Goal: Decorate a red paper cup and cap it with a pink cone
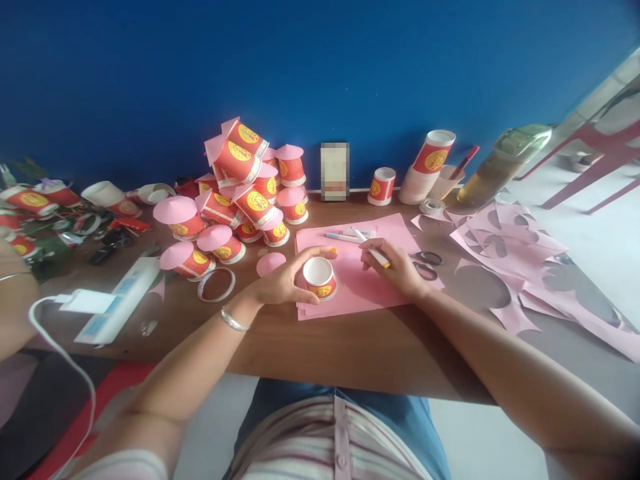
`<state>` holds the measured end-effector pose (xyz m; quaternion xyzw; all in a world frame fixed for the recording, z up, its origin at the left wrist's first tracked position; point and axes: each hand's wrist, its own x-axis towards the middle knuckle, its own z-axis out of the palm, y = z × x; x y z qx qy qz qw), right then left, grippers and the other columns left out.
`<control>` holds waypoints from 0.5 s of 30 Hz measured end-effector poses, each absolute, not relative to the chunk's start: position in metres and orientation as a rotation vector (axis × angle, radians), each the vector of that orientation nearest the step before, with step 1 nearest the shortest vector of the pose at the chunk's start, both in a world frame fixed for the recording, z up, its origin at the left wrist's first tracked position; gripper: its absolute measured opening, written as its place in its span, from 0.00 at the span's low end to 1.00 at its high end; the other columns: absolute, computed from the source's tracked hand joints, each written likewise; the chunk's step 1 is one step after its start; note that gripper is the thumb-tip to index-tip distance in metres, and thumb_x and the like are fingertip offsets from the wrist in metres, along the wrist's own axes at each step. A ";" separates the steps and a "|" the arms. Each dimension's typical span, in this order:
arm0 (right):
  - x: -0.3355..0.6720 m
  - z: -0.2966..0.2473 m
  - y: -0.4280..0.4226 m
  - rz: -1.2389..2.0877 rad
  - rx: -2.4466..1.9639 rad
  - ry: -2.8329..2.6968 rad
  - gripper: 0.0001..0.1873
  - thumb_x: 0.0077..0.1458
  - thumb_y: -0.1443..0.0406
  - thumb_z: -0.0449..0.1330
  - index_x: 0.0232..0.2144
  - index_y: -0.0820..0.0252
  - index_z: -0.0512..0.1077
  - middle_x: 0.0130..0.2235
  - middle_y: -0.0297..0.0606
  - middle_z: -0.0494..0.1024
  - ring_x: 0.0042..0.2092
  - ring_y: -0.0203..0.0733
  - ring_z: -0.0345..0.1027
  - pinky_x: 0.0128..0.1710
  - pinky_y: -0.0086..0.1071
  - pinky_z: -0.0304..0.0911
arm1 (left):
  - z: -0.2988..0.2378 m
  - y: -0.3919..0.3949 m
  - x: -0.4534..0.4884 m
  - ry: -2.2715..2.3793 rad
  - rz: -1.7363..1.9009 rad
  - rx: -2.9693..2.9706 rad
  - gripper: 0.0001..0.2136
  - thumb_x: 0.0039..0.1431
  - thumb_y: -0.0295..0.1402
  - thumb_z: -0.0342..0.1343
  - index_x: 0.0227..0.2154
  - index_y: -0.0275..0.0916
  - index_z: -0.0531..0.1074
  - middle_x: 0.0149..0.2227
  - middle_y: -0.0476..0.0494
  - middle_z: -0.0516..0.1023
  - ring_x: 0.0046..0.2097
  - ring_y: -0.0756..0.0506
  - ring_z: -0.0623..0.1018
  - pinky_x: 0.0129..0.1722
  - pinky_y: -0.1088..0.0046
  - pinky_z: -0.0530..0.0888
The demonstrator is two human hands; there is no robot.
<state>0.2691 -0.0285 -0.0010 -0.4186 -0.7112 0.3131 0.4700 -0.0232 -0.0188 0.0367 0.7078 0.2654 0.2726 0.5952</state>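
My left hand point(285, 280) curls around a short red paper cup point(323, 291) with a yellow emblem and a white inside. Thumb in front and fingers behind, it holds the cup upright on a stack of pink paper point(360, 293). A small orange piece point(334, 251) shows at the left fingertips; its kind is unclear. In my right hand point(393, 267) is a white marker pen point(371, 248) with an orange end, slanting up to the left. Another pen point(345, 237) lies on the paper behind, and black-handled scissors point(426, 265) are beside my right hand.
Red cups with pink cone roofs point(240, 193) are piled at back left. A cut ring point(216, 285) and power strip point(120, 300) lie left. Pink scraps point(510, 233), tape point(433, 205) and a large bottle point(505, 167) are right. Another person's arm point(15, 293) is far left.
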 end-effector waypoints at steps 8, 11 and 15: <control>0.271 0.001 -0.032 0.659 -0.991 -1.688 0.13 0.70 0.55 0.57 0.51 0.49 0.76 0.38 0.35 0.78 0.32 0.38 0.73 0.34 0.36 0.72 | 0.017 -0.026 0.003 0.730 0.918 1.163 0.25 0.55 0.50 0.69 0.48 0.35 0.78 0.47 0.33 0.84 0.49 0.35 0.83 0.46 0.62 0.78; 0.271 0.002 -0.032 0.498 -0.977 -1.737 0.10 0.70 0.56 0.57 0.41 0.52 0.75 0.36 0.35 0.77 0.33 0.39 0.72 0.37 0.38 0.71 | 0.015 -0.029 0.006 0.721 0.967 1.012 0.23 0.56 0.50 0.68 0.44 0.34 0.78 0.43 0.34 0.85 0.46 0.36 0.84 0.45 0.62 0.79; 0.268 0.005 -0.037 0.435 -0.971 -1.810 0.12 0.68 0.56 0.59 0.33 0.55 0.71 0.29 0.32 0.74 0.31 0.39 0.70 0.35 0.35 0.67 | 0.015 -0.032 0.010 0.679 0.945 0.927 0.26 0.52 0.51 0.70 0.44 0.33 0.78 0.44 0.32 0.85 0.47 0.35 0.84 0.46 0.61 0.80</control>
